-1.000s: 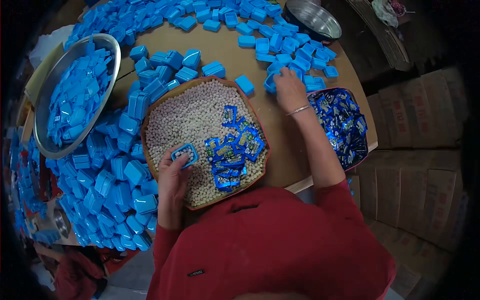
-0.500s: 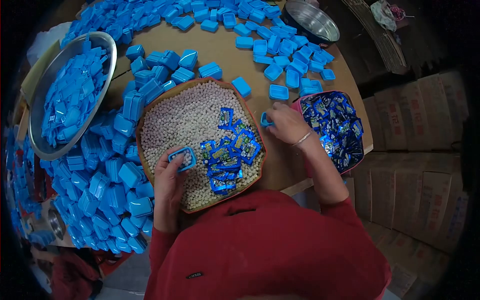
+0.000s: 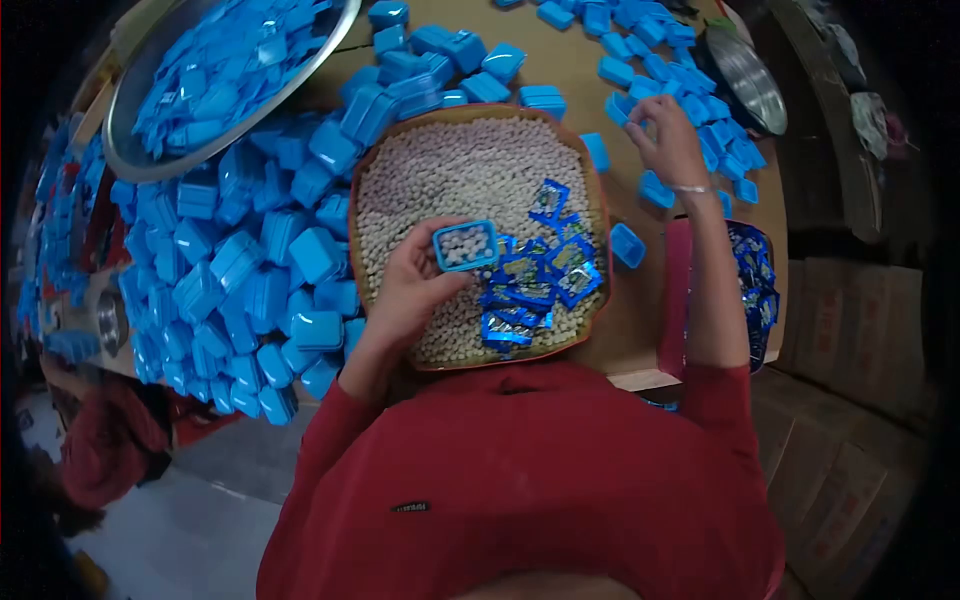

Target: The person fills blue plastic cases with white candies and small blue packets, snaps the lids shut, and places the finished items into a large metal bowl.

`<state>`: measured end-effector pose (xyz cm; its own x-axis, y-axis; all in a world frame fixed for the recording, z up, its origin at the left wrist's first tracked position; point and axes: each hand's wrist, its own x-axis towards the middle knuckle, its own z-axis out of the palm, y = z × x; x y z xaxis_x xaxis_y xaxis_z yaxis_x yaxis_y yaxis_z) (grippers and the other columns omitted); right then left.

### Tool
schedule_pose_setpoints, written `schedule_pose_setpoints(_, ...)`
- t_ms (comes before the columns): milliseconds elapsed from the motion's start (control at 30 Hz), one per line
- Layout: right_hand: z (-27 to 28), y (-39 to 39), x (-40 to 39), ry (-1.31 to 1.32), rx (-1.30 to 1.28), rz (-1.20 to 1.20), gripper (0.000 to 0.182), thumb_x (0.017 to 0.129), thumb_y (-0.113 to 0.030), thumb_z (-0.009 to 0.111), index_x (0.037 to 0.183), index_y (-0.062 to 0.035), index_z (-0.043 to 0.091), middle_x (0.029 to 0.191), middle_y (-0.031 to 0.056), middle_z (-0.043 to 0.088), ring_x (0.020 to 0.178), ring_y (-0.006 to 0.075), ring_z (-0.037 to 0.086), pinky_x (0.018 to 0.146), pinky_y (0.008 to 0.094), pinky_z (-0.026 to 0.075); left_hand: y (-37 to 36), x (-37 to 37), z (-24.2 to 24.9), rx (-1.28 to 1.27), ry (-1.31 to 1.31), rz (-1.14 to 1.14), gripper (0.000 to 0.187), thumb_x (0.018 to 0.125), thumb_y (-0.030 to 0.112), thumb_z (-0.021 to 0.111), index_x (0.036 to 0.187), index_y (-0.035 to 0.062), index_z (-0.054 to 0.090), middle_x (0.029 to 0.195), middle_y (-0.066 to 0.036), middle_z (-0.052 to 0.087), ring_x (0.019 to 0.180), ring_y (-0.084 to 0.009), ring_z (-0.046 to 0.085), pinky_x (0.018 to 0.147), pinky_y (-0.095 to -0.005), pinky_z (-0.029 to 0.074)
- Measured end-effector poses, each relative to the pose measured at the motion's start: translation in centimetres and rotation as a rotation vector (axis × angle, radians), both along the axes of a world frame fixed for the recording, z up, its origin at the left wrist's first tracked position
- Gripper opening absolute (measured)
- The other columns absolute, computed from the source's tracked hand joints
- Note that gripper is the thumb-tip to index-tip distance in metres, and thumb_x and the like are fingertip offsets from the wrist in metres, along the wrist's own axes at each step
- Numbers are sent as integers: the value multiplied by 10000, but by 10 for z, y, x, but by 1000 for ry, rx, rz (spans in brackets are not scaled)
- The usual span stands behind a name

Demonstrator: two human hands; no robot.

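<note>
The left hand (image 3: 425, 285) held a filled blue box (image 3: 466, 245) clamped between thumb and fingers, above the wide tray (image 3: 450, 150) of pale pellets by the table's near edge. As a moment before, pale pellets showed inside it. The right hand (image 3: 662, 135) had left the empty blue box (image 3: 628, 245), which now lay just beside the wide tray's right side, and had moved to the loose boxes (image 3: 690, 85) toward the table's far right. Its thumb and forefinger were curled close together; whether they pinched a box could not be told.
</note>
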<state>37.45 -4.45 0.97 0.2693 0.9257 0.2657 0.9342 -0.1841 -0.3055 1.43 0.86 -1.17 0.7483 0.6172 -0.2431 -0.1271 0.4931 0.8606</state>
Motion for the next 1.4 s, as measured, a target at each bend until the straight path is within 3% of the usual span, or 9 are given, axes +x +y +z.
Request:
schedule_pose_setpoints(67, 30, -14, -70, 452, 34, 188, 129, 818, -136, 634, 842, -36, 557, 974, 157, 584, 907, 336, 579, 731, 400, 474, 1, 2, -3, 39, -22, -14, 536, 753, -87, 625, 1256, 13, 471, 1090, -39, 601, 966, -118, 589, 833, -246, 472)
schedule_pose_setpoints(133, 37, -29, -126, 485, 65, 480, 133, 823, -115, 632, 853, -39, 527, 1065, 142, 579, 988, 323, 576, 768, 401, 487, 0, 6, 1, 37, -47, -68, 530, 763, -67, 644, 1258, 17, 474, 1088, -39, 603, 969, -111, 586, 845, -253, 474)
schedule_pose_setpoints(300, 31, -49, -179, 160, 117, 563, 175, 738, -44, 696, 812, -31, 538, 1177, 156, 550, 1052, 332, 561, 861, 398, 484, -7, 3, 2, 139, -57, -76, 499, 794, -42, 640, 1262, 20, 478, 1077, -30, 597, 966, -89, 572, 804, -244, 479)
schedule_pose_setpoints(767, 36, -64, -197, 91, 374, 565, 135, 722, 0, 650, 833, 16, 575, 1187, 157, 545, 1083, 341, 554, 866, 420, 512, -21, -9, 55, 511, -68, -73, 526, 744, -22, 682, 1236, 0, 496, 1115, -83, 594, 1000, -132, 587, 876, -292, 487)
schedule_pose_setpoints(1000, 31, -65, -197, 85, 565, 657, 160, 726, 33, 678, 860, 22, 591, 1209, 150, 538, 1069, 333, 562, 848, 411, 521, -29, -8, 39, 782, -111, 88, 461, 760, 3, 705, 1191, 18, 541, 1137, -120, 589, 1010, -164, 597, 808, -277, 502)
schedule_pose_setpoints(1100, 39, -73, -205, 482, 542, 528, 139, 754, 16, 697, 835, -7, 587, 1185, 146, 547, 1033, 314, 576, 804, 368, 527, -30, -12, 38, 769, -151, 96, 440, 760, -30, 676, 1177, 19, 545, 1141, -144, 591, 1022, -190, 600, 796, -279, 502)
schedule_pose_setpoints(1167, 42, -72, -211, 660, 537, 381, 151, 771, -8, 710, 836, -33, 575, 1003, 130, 603, 875, 256, 606, 705, 330, 510, -28, -12, 42, 844, -160, 121, 434, 751, -50, 659, 1164, 17, 545, 1142, -167, 596, 1022, -224, 607, 803, -294, 501)
schedule_pose_setpoints(1267, 50, -74, -210, 659, 406, 336, 161, 767, 19, 699, 848, -27, 568, 808, 108, 607, 700, 204, 590, 597, 307, 475, -25, -9, 43, 978, -152, 160, 438, 724, -64, 653, 1142, 19, 549, 1147, -198, 597, 1013, -286, 615, 811, -328, 502)
schedule_pose_setpoints(1400, 48, -73, -214, 608, 461, 337, 150, 773, 28, 690, 842, -20, 566, 817, 105, 603, 685, 192, 586, 574, 289, 473, -25, -10, 42, 1121, -125, 191, 441, 705, -65, 649, 1125, 26, 553, 1143, -207, 602, 1000, -327, 617, 801, -354, 506)
